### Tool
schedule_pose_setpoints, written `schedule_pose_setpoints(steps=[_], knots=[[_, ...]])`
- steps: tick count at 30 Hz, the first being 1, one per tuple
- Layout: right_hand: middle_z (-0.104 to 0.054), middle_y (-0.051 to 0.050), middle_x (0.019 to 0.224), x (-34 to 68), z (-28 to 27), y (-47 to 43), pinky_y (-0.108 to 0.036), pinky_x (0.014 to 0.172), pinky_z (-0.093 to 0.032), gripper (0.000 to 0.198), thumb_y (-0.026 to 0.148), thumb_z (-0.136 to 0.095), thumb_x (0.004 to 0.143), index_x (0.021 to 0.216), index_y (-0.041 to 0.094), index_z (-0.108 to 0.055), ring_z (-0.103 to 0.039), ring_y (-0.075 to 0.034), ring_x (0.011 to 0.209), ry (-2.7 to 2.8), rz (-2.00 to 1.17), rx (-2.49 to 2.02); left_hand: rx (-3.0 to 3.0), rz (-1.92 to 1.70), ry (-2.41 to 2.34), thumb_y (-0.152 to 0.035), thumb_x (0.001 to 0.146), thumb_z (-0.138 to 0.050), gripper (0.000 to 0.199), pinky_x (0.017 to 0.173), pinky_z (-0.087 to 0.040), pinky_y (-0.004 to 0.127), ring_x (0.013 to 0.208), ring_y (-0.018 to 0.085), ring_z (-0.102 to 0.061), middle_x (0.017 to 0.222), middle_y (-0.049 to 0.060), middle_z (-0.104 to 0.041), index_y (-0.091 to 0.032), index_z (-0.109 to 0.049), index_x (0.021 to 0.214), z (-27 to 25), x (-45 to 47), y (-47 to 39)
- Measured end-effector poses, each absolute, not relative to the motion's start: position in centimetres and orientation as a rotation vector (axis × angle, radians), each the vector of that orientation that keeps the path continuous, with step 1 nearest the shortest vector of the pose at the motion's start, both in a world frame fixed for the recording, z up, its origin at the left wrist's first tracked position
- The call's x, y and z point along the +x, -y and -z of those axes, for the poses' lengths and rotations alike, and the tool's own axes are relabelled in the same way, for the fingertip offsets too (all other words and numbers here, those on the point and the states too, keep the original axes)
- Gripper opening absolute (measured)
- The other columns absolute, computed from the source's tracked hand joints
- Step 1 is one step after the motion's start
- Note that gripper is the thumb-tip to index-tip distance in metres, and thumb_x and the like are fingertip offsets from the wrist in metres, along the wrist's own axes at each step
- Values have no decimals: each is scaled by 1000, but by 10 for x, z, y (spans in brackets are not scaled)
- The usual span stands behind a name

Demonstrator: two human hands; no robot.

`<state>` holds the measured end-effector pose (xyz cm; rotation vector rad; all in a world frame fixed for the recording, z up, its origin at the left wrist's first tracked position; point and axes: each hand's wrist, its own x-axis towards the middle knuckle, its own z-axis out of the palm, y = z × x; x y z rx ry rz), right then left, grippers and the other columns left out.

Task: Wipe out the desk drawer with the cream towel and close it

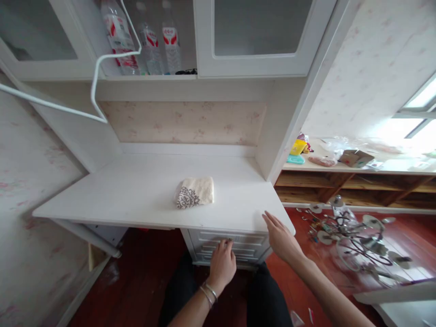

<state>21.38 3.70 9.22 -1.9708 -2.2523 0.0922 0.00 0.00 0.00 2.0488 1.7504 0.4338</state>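
Smooth, painted-looking, with a soft satin sheen: that was the surface [143, 190], and the drawers [245, 237] matched it, their moulded fronts every bit as sleek! Then came the contrast, a folded cloth [203, 190], matt, fuzzy, rough in the nap. The bottles [172, 54] gleamed, clear thin plastic under printed labels [170, 35], while the cabinet pane [262, 27] looked cloudy, glass-like. Flat and papery, the wallpaper [190, 122]! Grained wood in the shelves [304, 180], dull cardboard in the box [356, 157], crinkled, shiny plastic in the film [337, 144]. And the floor [296, 281] shone, glossy, throwing back light; metal-looking bracelets [211, 290] glinted against matt cloth trousers [180, 290].
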Motion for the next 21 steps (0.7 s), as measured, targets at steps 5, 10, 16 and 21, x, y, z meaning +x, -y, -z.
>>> schedule_pose_setpoints(steps=[5,10,16,21], knots=[[-24,-5,155,238,-41,-40,-55,112,-17,54,39,-20,97,147,22,-30,-17,-27,143,2314,71,-2117,2003,-274,-1719,-24,92,-33,40,90,-44,30,107,19,-57,125,8,-56,-23,-50,128,9,6,-23],[-20,-2,156,236,-21,-36,-53,115,-10,55,40,-16,97,148,23,-26,-15,-25,143,2257,260,-2136,2012,-272,-1686,-22,94,-30,37,86,-44,26,103,16,-61,118,4,-62,-26,-57,119,10,3,-27],[-19,-1,156,237,-23,-38,-52,114,-12,56,42,-14,97,149,24,-25,-16,-24,143,2263,226,-2145,2008,-260,-1691,-23,94,-35,33,84,-44,25,101,15,-62,111,0,-67,-30,-61,111,3,-1,-28],[-21,0,156,236,-23,-38,-51,114,-12,55,42,-15,97,149,25,-25,-16,-24,143,2241,218,-2152,1986,-217,-1697,-27,93,-37,32,85,-45,27,100,17,-63,108,2,-68,-31,-65,107,-7,-4,0]])
